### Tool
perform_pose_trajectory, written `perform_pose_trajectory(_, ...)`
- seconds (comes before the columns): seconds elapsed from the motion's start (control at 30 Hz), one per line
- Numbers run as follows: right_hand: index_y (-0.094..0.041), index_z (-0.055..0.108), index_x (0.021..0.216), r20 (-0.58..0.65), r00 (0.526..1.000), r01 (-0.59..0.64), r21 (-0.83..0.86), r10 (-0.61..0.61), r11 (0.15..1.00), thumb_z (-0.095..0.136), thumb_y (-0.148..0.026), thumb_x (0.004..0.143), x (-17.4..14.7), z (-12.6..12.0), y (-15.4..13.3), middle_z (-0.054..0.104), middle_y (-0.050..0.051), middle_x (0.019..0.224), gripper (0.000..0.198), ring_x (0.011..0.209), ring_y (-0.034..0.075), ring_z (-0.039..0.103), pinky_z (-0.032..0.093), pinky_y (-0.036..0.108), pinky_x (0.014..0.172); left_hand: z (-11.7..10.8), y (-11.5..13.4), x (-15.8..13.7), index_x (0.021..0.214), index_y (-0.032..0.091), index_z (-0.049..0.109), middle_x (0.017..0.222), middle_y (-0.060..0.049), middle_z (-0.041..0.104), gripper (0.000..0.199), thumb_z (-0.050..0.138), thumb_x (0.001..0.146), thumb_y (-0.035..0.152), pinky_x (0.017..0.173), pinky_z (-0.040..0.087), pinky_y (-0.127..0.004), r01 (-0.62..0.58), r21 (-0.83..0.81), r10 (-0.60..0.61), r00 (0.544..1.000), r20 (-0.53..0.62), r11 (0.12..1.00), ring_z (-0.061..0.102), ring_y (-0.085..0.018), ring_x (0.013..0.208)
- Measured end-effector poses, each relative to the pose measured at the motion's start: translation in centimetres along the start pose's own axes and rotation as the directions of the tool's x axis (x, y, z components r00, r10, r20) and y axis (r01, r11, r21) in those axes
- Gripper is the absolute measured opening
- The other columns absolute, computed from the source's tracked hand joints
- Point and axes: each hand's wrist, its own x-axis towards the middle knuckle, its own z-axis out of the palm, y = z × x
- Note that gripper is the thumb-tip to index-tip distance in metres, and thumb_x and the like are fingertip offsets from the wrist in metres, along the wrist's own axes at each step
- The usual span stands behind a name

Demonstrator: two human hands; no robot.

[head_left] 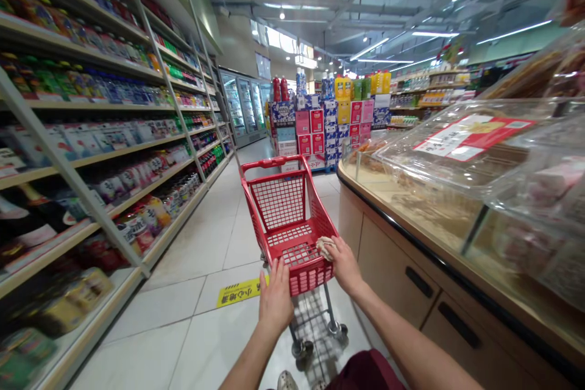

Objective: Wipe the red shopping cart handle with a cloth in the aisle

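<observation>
A red shopping cart [278,201] stands in front of me, its basket empty and its handle bar on the far side. My right hand [342,262] is closed on a crumpled pale cloth [325,247] at the right corner of the basket's near rim. Flat against the left part of that rim rests my left hand [276,295], fingers stretched out and holding nothing. The cart's near wheels [301,348] show below, between my forearms.
Drink shelves [100,103] line the left side. A wooden display counter [388,244] with clear-lidded food bins [411,158] runs close on the right. Stacked drink cartons [315,131] stand ahead. A yellow floor sticker [237,292] lies left of the cart.
</observation>
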Motion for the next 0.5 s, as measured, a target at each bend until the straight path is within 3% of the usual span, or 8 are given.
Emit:
perform_pose_trajectory(0.17, -0.023, 0.060, 0.106, -0.022, 0.984, 0.178, 0.192, -0.177, 0.965, 0.044, -0.005, 0.076, -1.1, 2.8, -6.8, 0.057, 0.007, 0.113, 0.038, 0.105, 0.019, 0.050, 0.036, 0.038, 0.093, 0.0, 0.4, 0.0, 0.134, 0.010, 0.021, 0.144, -0.006, 0.015, 0.074, 0.036, 0.061, 0.012, 0.107, 0.007, -0.050, 0.001, 0.015, -0.002, 1.000, 0.030, 1.000, 0.006, -0.020, 0.132)
perform_pose_trajectory(0.23, -0.024, 0.059, 0.108, -0.014, 0.976, 0.215, 0.197, -0.217, 0.957, 0.046, -0.007, 0.078, -1.4, 3.5, -8.1, 0.056, 0.006, 0.115, 0.037, 0.106, 0.019, 0.049, 0.037, 0.037, 0.093, 0.0, 0.1, -0.1, 0.134, 0.011, 0.020, 0.144, -0.005, 0.014, 0.076, 0.037, 0.060, 0.011, 0.107, 0.007, -0.049, -0.005, 0.026, 0.004, 1.000, 0.027, 1.000, 0.006, -0.020, 0.132)
perform_pose_trajectory(0.33, -0.023, 0.058, 0.109, 0.012, 0.980, 0.197, 0.095, -0.199, 0.976, 0.044, -0.007, 0.079, -1.2, 2.9, -5.4, 0.055, 0.008, 0.118, 0.037, 0.110, 0.021, 0.047, 0.034, 0.042, 0.094, 0.0, -0.3, -0.3, 0.134, 0.011, 0.021, 0.144, -0.005, 0.012, 0.076, 0.036, 0.060, 0.009, 0.107, 0.007, -0.048, -0.019, 0.027, 0.019, 1.000, 0.001, 0.999, 0.006, -0.019, 0.132)
perform_pose_trajectory(0.43, -0.021, 0.058, 0.109, -0.016, 0.996, 0.087, -0.026, -0.087, 0.996, 0.041, -0.005, 0.080, -0.6, 1.5, -0.8, 0.053, 0.011, 0.120, 0.038, 0.115, 0.023, 0.043, 0.031, 0.047, 0.095, 0.0, -0.3, -0.4, 0.134, 0.011, 0.022, 0.144, -0.006, 0.012, 0.073, 0.035, 0.062, 0.007, 0.107, 0.007, -0.048, -0.022, 0.027, 0.022, 1.000, -0.007, 0.999, 0.006, -0.019, 0.132)
perform_pose_trajectory(0.5, -0.019, 0.058, 0.110, -0.052, 0.998, 0.020, -0.049, -0.022, 0.999, 0.040, -0.003, 0.079, -0.5, 1.1, 0.5, 0.051, 0.012, 0.122, 0.039, 0.118, 0.024, 0.040, 0.031, 0.047, 0.095, 0.1, 0.0, -0.3, 0.134, 0.011, 0.021, 0.144, -0.006, 0.012, 0.073, 0.035, 0.062, 0.008, 0.107, 0.007, -0.048, -0.023, 0.027, 0.023, 1.000, -0.012, 0.999, 0.005, -0.019, 0.132)
